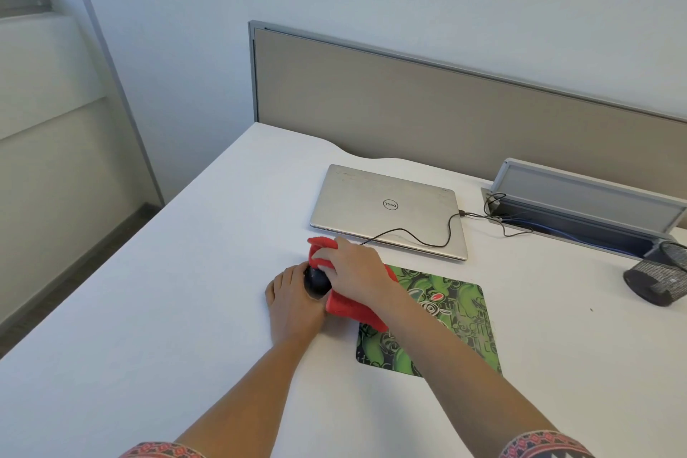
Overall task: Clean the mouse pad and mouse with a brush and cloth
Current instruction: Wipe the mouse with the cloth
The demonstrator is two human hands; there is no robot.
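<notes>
Both of the person's hands meet over the white desk [178,271], just off the left edge of the mouse pad [450,323], a green and black printed mat lying flat in front of them. The left hand [293,305] is cupped round the black mouse [316,281], fingers curled against its near and left side; whether the mouse sits on the desk or is lifted a little I cannot tell from here. The right hand [353,268] comes over from the other side with a red cloth [345,307] bunched in its grip, fingers folded down over the fabric and pressing it against the top of the mouse, while the loose end of the cloth trails back across the pad's far left corner. Behind them lies a closed silver laptop [386,208] (lid down, logo up), with a thin black cable [416,239] running from its right side toward the open cable tray [587,197] at the foot of the beige partition [446,104]. A dark mesh pot [658,281] sits tilted at the far right. Patterned sleeves [542,444] show at the bottom edge.
</notes>
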